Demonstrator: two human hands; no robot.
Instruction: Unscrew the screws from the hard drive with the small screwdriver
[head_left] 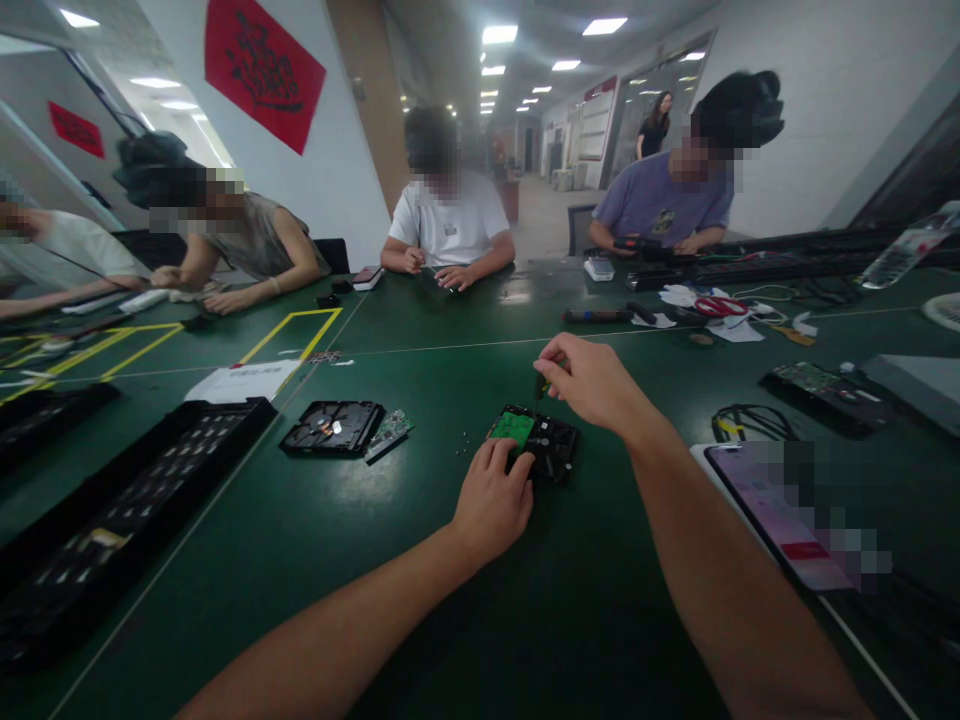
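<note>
Evidently, screw work on the hard drive, which lies mid-bench just ahead of the person.
The left hand presses on the drive's near edge beside the green circuit board, fingers laid over it rather than clasping; the right hand has its grip pinched narrow on a small dark driver, tip pointing down at the far edge; tiny screws lie just left; a board screw seems in hand, so the next move calls for an upright tool and a steady drive.

Bare green table near side, opened drive left, phone right, loose screws between.
</note>
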